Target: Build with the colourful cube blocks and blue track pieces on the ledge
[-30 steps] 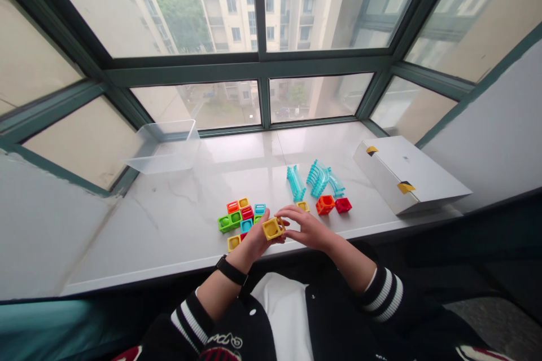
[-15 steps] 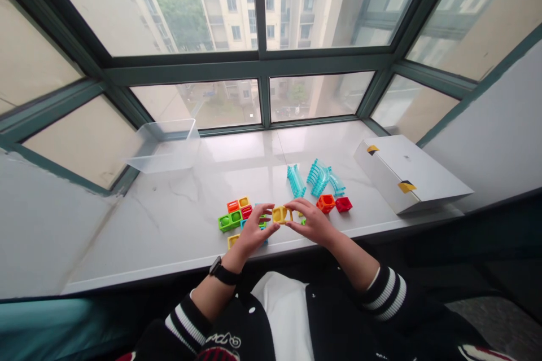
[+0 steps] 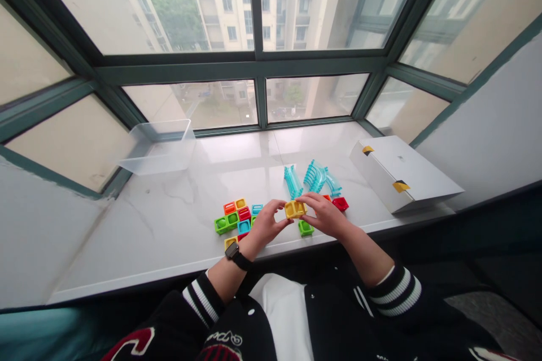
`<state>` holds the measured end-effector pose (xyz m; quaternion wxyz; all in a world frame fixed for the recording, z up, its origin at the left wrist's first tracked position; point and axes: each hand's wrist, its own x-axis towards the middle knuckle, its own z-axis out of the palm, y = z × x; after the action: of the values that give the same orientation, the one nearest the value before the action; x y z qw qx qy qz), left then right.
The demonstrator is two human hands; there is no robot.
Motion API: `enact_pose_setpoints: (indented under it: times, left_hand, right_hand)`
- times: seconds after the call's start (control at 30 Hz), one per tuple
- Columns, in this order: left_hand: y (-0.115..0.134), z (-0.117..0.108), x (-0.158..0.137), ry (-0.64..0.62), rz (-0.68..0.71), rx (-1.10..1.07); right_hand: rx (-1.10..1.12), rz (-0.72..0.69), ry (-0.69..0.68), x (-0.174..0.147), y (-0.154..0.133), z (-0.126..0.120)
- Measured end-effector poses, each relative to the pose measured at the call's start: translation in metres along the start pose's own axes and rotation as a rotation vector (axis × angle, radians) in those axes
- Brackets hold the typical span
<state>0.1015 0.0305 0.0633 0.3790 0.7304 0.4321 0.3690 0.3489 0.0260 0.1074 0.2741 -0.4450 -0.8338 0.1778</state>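
Between my two hands is a yellow toy block (image 3: 295, 210) with hollow faces, lifted over the white sill. The fingers of my left hand (image 3: 270, 220) pinch its left end, and my right hand (image 3: 326, 215) grips its right end. Below it a green block (image 3: 305, 228) lies on the sill. Left of my left hand sits a group of coloured blocks, among them a green double block (image 3: 226, 223), a red block (image 3: 244, 214) and a blue block (image 3: 244, 227); my left hand partly hides this group. A red block (image 3: 340, 203) lies beyond my right hand, which partly covers an orange block.
Translucent turquoise track pieces (image 3: 315, 176) lie behind my hands. A clear plastic bin (image 3: 158, 163) stands at the back left, and a white box (image 3: 406, 172) with yellow-black tabs at the right. Window frames (image 3: 237, 72) border the sill (image 3: 139, 237).
Both hands have moved right with the yellow block, which is now turned differently. The green block below shows more fully, while the orange block is now mostly covered.
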Motion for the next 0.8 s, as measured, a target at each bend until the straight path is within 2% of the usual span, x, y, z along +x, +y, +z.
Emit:
enact_pose_setpoints:
  times: [0.17,0.3,0.53,0.8]
  left_hand:
    - [-0.015,0.025,0.017,-0.002,0.014,0.087]
    - [-0.034,0.038,0.028,-0.055,-0.011,0.225]
    - [-0.055,0.051,0.038,-0.088,-0.064,0.274]
    - [-0.049,0.058,0.043,-0.125,-0.076,0.311]
  right_hand:
    - [-0.122,0.047,0.036,-0.003,0.014,-0.016]
    - [-0.198,0.081,0.080,-0.005,0.029,-0.021]
    - [-0.322,0.166,0.009,-0.003,0.041,-0.008]
    - [-0.393,0.160,-0.096,0.010,0.040,0.006]
